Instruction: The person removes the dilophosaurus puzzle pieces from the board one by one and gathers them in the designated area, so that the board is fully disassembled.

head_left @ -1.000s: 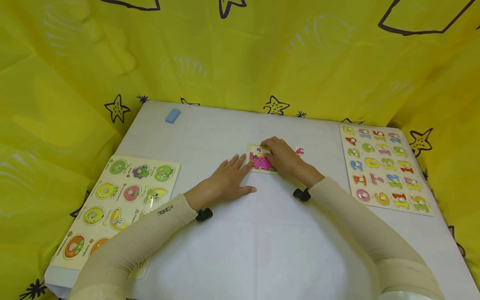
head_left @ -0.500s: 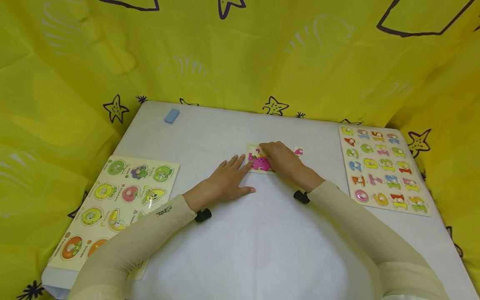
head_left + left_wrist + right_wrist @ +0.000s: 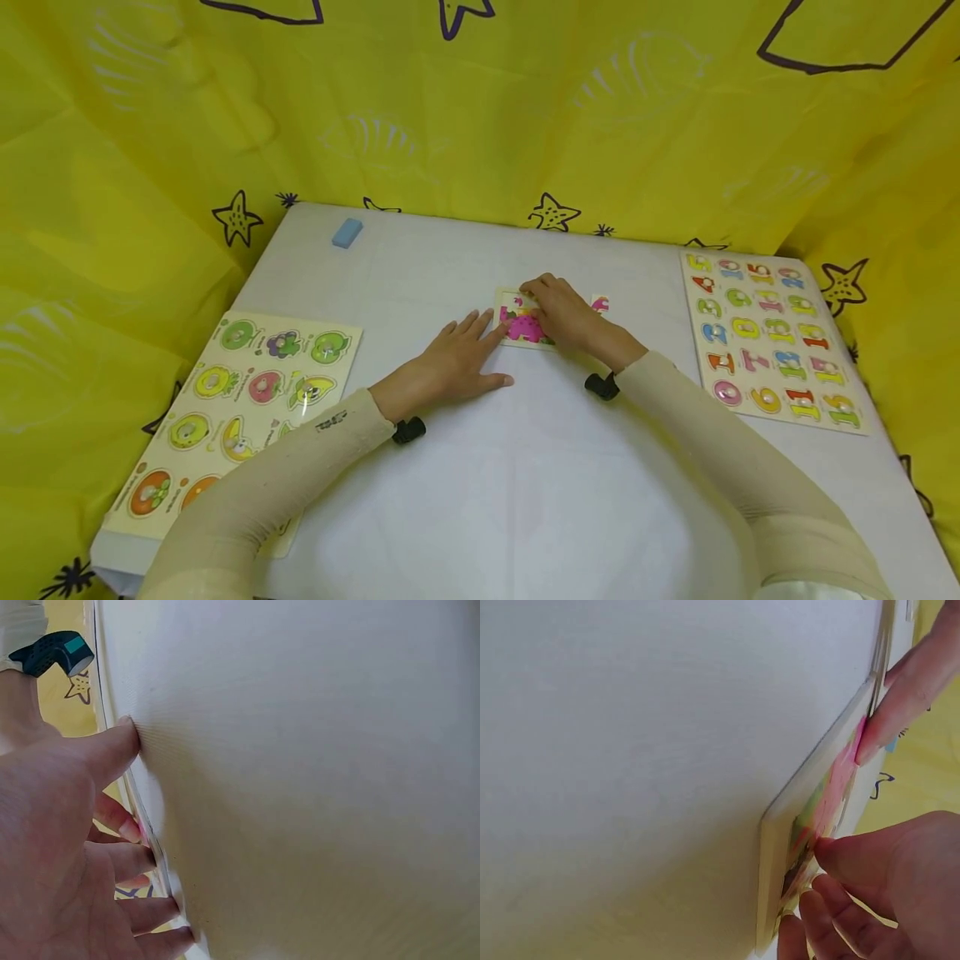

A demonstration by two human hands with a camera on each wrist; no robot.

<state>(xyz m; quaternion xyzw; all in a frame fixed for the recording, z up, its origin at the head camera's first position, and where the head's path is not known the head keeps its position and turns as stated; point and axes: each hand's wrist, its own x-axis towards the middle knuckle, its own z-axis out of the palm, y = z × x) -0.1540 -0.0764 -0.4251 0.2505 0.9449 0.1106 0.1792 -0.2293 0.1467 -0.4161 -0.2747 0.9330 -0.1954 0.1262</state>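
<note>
A small jigsaw board with a pink animal picture lies flat near the middle of the white table. My left hand rests palm down, fingers spread, its index fingertip on the board's left part. Bent over the board's right half, my right hand has thumb and index finger together at a puzzle piece, mostly hidden beneath them. In the right wrist view, the right thumb touches the pink picture and the other fingers curl along the wooden edge. A loose pink-and-white puzzle piece lies just right of that hand.
At left lies a large fruit puzzle board, partly under the left sleeve. A number puzzle board is at the right. Far left sits a blue block. Yellow curtains surround the table.
The right hand flattens lower over the board half a second ago; now its knuckles are raised again and the thumb shows. The left hand stays still.
</note>
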